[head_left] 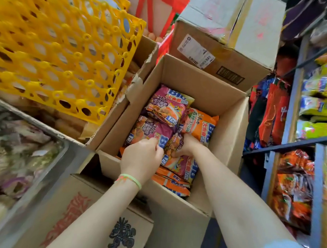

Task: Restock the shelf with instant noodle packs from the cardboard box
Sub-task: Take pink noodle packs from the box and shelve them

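Note:
An open cardboard box [203, 88] stands in the middle, filled with several purple and orange instant noodle packs. Both of my hands are inside it. My left hand [142, 157] curls its fingers round the edge of a purple pack [149, 130]. My right hand [188, 145] grips the other side of the same bunch of packs, its fingers partly hidden under them. An orange pack [199, 125] lies just beyond my right hand. The shelf [297, 91] with noodle packs on it stands at the right.
A yellow plastic crate [59, 51] leans at the upper left over another open box. A closed cardboard box [223, 42] sits behind the open one. A metal tray [47, 138] of wrapped goods is at the left. A printed carton [81, 213] lies below.

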The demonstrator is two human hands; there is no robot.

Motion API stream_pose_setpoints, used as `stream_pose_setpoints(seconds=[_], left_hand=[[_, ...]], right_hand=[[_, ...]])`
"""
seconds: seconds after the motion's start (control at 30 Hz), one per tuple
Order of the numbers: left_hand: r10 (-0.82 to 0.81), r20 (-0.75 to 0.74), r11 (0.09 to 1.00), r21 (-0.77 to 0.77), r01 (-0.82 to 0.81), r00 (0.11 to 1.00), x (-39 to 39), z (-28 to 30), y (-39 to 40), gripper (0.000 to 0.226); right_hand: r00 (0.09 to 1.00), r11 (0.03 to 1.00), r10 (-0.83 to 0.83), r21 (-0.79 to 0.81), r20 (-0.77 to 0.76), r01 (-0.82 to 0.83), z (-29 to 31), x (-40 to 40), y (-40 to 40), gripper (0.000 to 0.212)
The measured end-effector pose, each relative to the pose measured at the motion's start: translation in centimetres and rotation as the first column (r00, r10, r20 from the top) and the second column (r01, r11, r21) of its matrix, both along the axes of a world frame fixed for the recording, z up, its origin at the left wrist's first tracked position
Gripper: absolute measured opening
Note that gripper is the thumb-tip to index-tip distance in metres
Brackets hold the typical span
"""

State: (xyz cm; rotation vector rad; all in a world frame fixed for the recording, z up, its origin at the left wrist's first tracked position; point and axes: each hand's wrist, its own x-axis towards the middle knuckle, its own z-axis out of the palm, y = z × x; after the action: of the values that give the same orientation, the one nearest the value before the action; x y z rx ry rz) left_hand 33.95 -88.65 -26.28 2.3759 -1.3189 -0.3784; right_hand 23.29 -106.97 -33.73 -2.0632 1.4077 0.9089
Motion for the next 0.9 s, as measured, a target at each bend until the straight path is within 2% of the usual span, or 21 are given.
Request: stream_pose_setpoints(seconds=[0.13,0.2,0.3,0.4,0.5,0.6,0.67,0.73,0.8,0.9], left_hand=[[-0.008,0.024,1.0,0.012,0.008,1.0,0.1,-0.3,-0.3,0.024],[-0.007,0.026,1.0,0.001,0.007,1.0,0.1,-0.3,-0.2,0.024],[-0.003,0.028,1.0,-0.007,0.003,1.0,0.2,-0.3,-0.3,0.025],[0.006,0.02,1.0,-0.003,-0.006,1.0,0.1,-0.3,-0.3,0.026],[0.02,0.011,1.0,-0.007,-0.02,1.0,0.1,-0.3,-0.3,0.027],[0.038,0.009,0.999,-0.027,-0.038,0.999,0.1,-0.3,-0.3,0.027],[0.049,0.006,0.998,-0.046,-0.048,0.999,0.0,-0.5,-0.3,0.027],[0.057,0.005,0.997,-0.057,-0.057,0.998,-0.1,-0.6,-0.2,0.026],[0.056,0.004,0.997,-0.06,-0.055,0.998,-0.1,-0.5,-0.1,0.025],[0.034,-0.016,0.996,-0.081,-0.035,0.999,-0.1,0.0,0.1,0.024]], right_hand=[[0.985,0.994,0.111,0.037,-0.13,-0.107,0.5,0.3,-0.4,0.115],[0.975,0.986,0.167,-0.002,-0.149,-0.169,1.0,0.7,-0.3,0.113],[0.961,0.966,0.252,-0.03,-0.111,-0.257,1.7,0.8,0.2,0.108],[0.977,0.977,0.21,0.019,-0.021,-0.21,2.2,0.3,1.3,0.118],[0.969,0.97,0.244,0.007,-0.037,-0.244,2.7,-0.2,2.4,0.115],[0.946,0.942,0.318,-0.09,-0.065,-0.323,3.4,-0.5,4.2,0.099],[0.92,0.892,0.388,-0.226,-0.058,-0.391,3.7,-0.9,5.7,0.079],[0.889,0.827,0.457,-0.349,-0.039,-0.44,4.1,-1.5,7.1,0.07],[0.872,0.802,0.49,-0.392,0.0,-0.451,4.9,-2.1,8.1,0.067],[0.877,0.826,0.473,-0.389,0.087,-0.407,7.0,-3.0,8.3,0.064]])
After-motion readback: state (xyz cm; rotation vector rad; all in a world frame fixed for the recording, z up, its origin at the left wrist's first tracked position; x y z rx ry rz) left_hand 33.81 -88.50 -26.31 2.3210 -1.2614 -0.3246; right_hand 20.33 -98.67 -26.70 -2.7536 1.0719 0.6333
